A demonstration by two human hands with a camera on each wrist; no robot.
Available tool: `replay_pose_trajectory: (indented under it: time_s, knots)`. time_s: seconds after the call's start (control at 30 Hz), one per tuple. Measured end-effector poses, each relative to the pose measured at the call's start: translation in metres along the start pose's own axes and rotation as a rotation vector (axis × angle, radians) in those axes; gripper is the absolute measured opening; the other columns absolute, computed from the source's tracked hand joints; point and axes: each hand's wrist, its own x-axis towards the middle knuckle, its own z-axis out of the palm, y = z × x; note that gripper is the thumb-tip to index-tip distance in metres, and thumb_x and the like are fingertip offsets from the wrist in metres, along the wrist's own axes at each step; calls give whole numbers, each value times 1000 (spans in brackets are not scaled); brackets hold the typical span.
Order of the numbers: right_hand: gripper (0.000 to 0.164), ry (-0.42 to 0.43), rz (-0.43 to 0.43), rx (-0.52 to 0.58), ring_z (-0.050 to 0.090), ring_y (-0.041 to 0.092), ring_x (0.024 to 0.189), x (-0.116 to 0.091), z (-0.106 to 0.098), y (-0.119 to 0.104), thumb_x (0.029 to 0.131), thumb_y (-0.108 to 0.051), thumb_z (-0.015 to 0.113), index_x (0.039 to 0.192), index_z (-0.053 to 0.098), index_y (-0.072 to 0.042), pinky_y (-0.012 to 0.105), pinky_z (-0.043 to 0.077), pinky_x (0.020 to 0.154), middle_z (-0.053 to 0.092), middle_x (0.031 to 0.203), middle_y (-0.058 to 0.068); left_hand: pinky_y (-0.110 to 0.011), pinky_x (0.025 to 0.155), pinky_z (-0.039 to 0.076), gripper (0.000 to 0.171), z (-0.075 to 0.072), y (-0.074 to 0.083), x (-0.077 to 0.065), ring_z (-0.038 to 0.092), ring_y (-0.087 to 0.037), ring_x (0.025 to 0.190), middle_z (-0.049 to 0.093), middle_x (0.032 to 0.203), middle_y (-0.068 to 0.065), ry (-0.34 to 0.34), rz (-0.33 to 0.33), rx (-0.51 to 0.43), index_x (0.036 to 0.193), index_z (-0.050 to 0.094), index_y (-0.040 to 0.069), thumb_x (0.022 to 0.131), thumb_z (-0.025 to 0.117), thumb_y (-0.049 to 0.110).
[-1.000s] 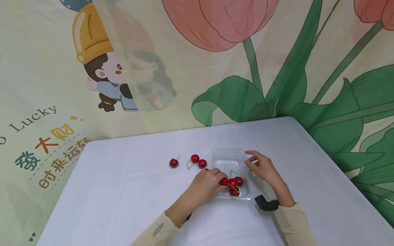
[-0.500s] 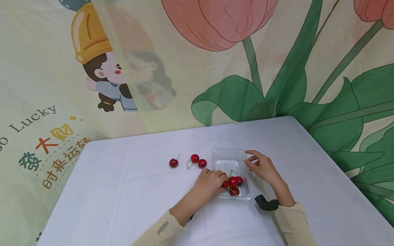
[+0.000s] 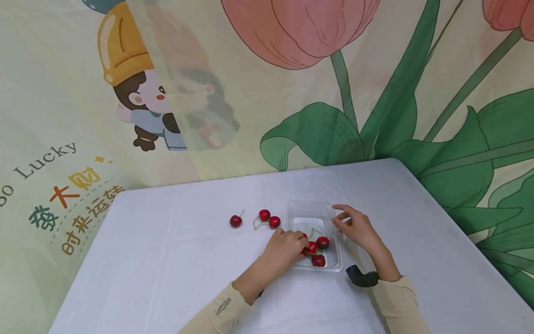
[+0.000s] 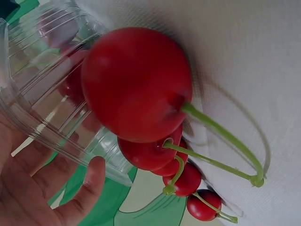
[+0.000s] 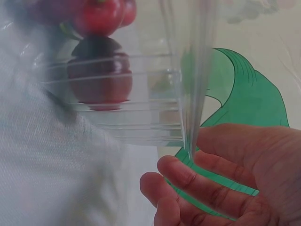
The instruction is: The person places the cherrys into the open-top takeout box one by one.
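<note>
A clear plastic box (image 3: 310,202) stands on the table with several red cherries (image 3: 319,260) in its near half. My left hand (image 3: 280,250) reaches over its left side, fingers curled and pinching a cherry (image 3: 304,251) that they partly hide. On the table beneath that hand, a large cherry (image 4: 136,84) with a green stem fills the left wrist view. At the right side of the box is my right hand (image 3: 357,228), its fingertips right at the rim and its fingers loosely bent. The right wrist view shows its fingers (image 5: 181,174) around the box edge, holding no cherry.
Left of the box lie a single cherry (image 3: 235,221) and two more cherries (image 3: 274,222) with joined stems. A white cloth covers the table (image 3: 175,260). Behind it hangs a printed curtain (image 3: 233,102) with tulips and a cartoon figure. A black wrist camera (image 3: 361,276) sits by the right wrist.
My left hand has shifted slightly lower into the box, and the cherries by its fingertips have spread a little apart. The right hand and the cherries outside have stayed put.
</note>
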Motion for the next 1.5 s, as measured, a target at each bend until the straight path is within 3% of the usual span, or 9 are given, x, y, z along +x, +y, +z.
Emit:
replay_pose_trajectory:
  time_s: [0.23,0.43,0.57,0.73,0.9,1.1,1.5]
  knots:
    - [47,-4,11,6,64,25,77,1,1,0,94,-12,64,137,48,1,34,58,67,63,112,28,-22,70,42,23,-3,-4,-4,67,-8,88,70,100,8,18,3,-61,104,75,25,83,78,33]
    - [47,-4,3,3,63,23,76,2,0,2,94,-12,63,137,48,1,33,58,66,63,111,28,-24,75,45,23,-12,-18,-15,66,-9,93,71,102,6,160,-5,-113,105,75,22,83,78,30]
    - [47,-4,12,-3,63,23,77,2,0,3,94,-11,63,137,48,0,34,58,67,63,112,28,-28,80,51,22,-15,-28,-23,66,-11,97,72,102,4,194,-42,-111,106,75,20,85,77,26]
    - [48,-5,26,-6,63,24,79,1,-1,5,94,-12,63,138,47,0,35,58,69,62,113,28,-27,75,50,20,-15,-35,-36,67,-12,94,72,101,4,168,-93,-123,105,75,20,86,76,28]
    - [48,-10,31,-3,64,25,80,1,-1,4,95,-12,63,138,47,0,36,59,70,62,113,28,-26,70,49,21,-7,-39,-48,67,-12,85,72,95,3,143,-100,-138,102,75,19,85,76,31]
    - [48,-7,20,-2,63,24,79,1,0,4,95,-12,62,138,47,0,35,58,69,62,113,29,-29,70,49,22,3,-45,-61,68,-12,86,71,95,3,120,-163,-150,101,74,17,84,77,31]
    - [48,-13,16,6,63,25,79,3,2,2,95,-12,62,138,46,0,35,59,69,61,114,29,-26,58,42,22,10,-52,-67,64,-15,71,69,82,1,-3,-257,-145,91,76,12,78,81,29]
